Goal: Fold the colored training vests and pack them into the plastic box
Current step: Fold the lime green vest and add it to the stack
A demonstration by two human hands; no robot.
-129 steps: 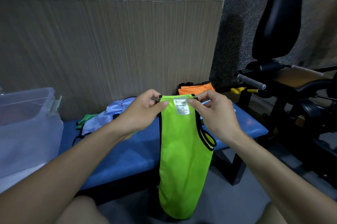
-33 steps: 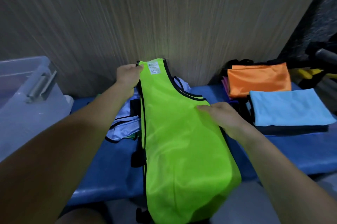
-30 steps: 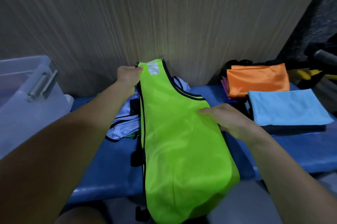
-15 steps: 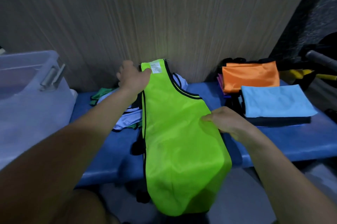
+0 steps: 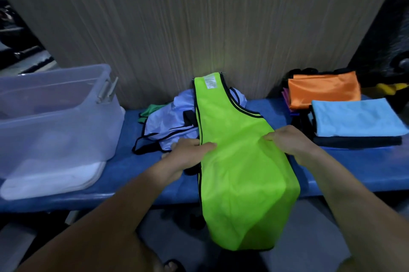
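A neon green vest (image 5: 241, 161), folded lengthwise, lies across the blue bench (image 5: 124, 174); its neck end leans on the wall and its bottom hangs over the front edge. My left hand (image 5: 188, 152) pinches the vest's left edge at mid length. My right hand (image 5: 290, 142) pinches the right edge at the same height. The clear plastic box (image 5: 55, 117) stands on the bench at the left. Folded orange (image 5: 323, 89) and light blue (image 5: 358, 120) vests lie stacked at the right.
A loose heap of pale lilac (image 5: 168, 123) and green (image 5: 152, 109) vests lies behind my left hand. A white lid (image 5: 53, 180) sits under the box. The wood-grain wall (image 5: 199, 28) backs the bench. Dark gym equipment (image 5: 396, 57) stands at the far right.
My left hand let go of the vest's neck end and came down to its left edge at mid length. The right hand stayed on the right edge. The view pulled back.
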